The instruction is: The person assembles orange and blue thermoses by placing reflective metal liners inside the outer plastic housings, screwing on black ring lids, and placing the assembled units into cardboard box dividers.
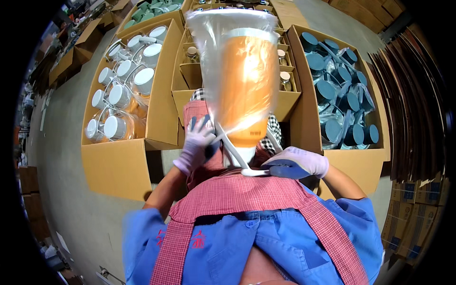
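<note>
While the right hand pinched the end of a bent white bar just above the apron, I watched the left hand beside the bag's lower edge; I could not tell whether its fingers held any film. The orange cup stood between the knees, inside a clear bag. I judged that the cup could tip forward if the bar slipped from that small pinch, and that the thin film could tear or bunch if the bar's bend snagged it.

Beyond, a divided box with small capped jars stood close behind the cup. A box of white-ended cups hemmed the left side, and one of blue cups the right. Their low flaps narrowed the elbow room. Brown sheets leaned farther right.
</note>
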Available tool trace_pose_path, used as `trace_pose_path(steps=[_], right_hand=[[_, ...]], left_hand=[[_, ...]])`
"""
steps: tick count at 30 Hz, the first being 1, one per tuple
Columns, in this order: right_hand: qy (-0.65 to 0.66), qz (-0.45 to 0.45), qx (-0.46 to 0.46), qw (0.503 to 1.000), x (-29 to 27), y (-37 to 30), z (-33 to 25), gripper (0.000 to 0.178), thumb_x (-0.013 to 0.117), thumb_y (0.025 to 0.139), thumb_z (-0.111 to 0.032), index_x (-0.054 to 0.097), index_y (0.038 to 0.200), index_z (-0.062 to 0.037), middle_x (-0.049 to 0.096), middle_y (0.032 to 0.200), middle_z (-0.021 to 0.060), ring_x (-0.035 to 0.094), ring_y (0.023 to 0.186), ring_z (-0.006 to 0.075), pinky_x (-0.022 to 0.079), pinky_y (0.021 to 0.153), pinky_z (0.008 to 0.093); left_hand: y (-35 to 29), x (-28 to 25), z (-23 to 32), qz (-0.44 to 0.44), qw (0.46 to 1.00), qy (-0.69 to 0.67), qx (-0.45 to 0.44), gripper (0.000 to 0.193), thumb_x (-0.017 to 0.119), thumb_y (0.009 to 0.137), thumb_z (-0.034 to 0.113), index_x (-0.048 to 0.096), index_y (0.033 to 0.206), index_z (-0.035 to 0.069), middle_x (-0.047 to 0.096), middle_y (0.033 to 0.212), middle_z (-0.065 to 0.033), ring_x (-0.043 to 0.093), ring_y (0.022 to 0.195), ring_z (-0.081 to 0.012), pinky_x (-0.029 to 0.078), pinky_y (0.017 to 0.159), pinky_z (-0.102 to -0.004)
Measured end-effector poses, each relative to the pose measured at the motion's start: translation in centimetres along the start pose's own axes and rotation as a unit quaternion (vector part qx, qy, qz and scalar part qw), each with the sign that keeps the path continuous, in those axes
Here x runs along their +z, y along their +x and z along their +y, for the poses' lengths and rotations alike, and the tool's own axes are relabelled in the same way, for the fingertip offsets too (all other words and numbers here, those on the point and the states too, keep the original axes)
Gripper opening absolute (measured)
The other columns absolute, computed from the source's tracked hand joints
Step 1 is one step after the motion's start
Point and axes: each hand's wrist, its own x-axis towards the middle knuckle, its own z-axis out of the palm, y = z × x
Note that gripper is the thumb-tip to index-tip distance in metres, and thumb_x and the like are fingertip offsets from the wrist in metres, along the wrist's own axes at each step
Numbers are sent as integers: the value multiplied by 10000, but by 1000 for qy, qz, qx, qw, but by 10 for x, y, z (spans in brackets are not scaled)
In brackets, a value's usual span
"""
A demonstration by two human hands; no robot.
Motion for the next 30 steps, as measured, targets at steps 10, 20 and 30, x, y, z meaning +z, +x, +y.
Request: trace_pose_path(steps=[10, 20, 30], right_hand=[[279, 508, -9, 815, 10, -37, -50, 333, 530, 973, -307, 528, 727, -83, 475, 562, 20, 533, 536, 157, 492, 591, 298], [265, 714, -100, 640, 25, -88, -2, 325, 571, 958, -245, 557, 763, 14, 547, 571, 42, 516, 479, 114, 428, 467, 272], [-76, 899, 117, 414, 43, -280, 25, 194, 653, 833, -171, 651, 866, 21, 650, 713, 71, 600, 616, 159, 450, 568, 298]], left_hand=[[142, -35, 20, 167, 981, -100, 27, 213, 646, 795, 33, 644, 1008, 40, 670, 835, -203, 673, 817, -347, 526, 735, -405], [266, 62, 40, 251, 915, -315, 26, 197, 519, 888, 159, 654, 954, 32, 662, 836, -74, 624, 755, -193, 489, 666, -330], [343, 160, 197, -174, 874, -274, 362, 355, 576, 827, 142, 577, 1174, 64, 618, 1068, -158, 601, 1004, -307, 475, 872, -426]])
